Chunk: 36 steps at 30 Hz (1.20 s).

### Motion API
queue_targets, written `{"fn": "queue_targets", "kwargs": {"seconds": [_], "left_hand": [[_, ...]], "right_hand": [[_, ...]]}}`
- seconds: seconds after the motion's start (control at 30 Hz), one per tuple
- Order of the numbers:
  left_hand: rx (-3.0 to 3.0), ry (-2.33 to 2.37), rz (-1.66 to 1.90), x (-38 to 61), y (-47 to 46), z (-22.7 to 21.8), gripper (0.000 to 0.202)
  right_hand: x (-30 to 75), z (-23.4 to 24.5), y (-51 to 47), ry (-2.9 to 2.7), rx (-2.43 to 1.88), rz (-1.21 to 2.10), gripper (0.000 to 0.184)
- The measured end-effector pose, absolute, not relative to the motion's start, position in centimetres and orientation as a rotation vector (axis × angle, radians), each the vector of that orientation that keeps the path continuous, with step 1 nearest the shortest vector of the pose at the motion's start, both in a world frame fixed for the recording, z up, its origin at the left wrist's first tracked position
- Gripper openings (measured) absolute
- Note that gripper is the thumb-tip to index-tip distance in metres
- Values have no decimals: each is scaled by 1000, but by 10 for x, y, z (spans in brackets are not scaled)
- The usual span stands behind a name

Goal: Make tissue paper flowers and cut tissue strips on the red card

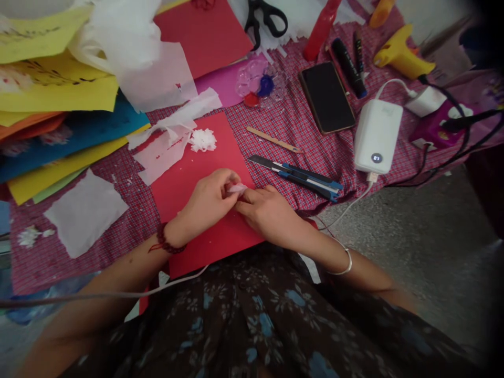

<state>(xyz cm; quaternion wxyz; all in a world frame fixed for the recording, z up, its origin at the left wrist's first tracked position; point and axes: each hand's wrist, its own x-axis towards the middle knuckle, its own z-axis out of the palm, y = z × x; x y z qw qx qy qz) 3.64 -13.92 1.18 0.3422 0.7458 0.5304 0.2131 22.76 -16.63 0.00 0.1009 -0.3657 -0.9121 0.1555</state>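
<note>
Over a red sheet of card [212,236], my left hand [210,197] and my right hand [271,212] meet, both with fingers closed. Between their fingertips is a small folded piece of white tissue paper [237,188], pinched from both sides. A crumpled white paper flower [203,140] lies on the card's upper part, beyond my left hand. Torn strips of white tissue [165,149] overlap the card's upper left edge. To the right of the card rest a blue and black utility knife [299,177] and a thin wooden stick [274,140].
Stacked coloured papers [74,126] and a loose tissue square [87,214] lie on the left. Across the back are black scissors [268,21] and a clear paint palette [262,85]. On the right sit a phone [327,98], a power bank [378,135] with cables and a yellow glue gun [403,55].
</note>
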Motion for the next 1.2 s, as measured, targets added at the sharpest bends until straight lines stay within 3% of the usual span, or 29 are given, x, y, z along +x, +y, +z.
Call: {"fn": "queue_targets", "kwargs": {"seconds": [0.13,0.4,0.53,0.63,0.77,0.97,1.2], "left_hand": [[2129,1397,570,34,-145,16,22],[2149,1268,603,27,-143,10,17],[1949,1334,601,28,-141,6,14],[1846,1420,601,28,-142,4,24],[1938,1336,660,25,-144,1,6],[2052,1238,740,23,-146,0,18],[1965,1224,795,24,-146,1,18]], "right_hand": [[226,-3,-166,-2672,-1069,457,28],[253,15,-165,-2561,-1026,631,35],[304,24,-157,-2282,-1406,419,39],[332,16,-151,-2340,-1571,341,51],[342,5,-146,-2395,-1582,366,42],[347,14,-134,-2402,-1443,455,39],[342,27,-126,-2573,-1384,395,41]]}}
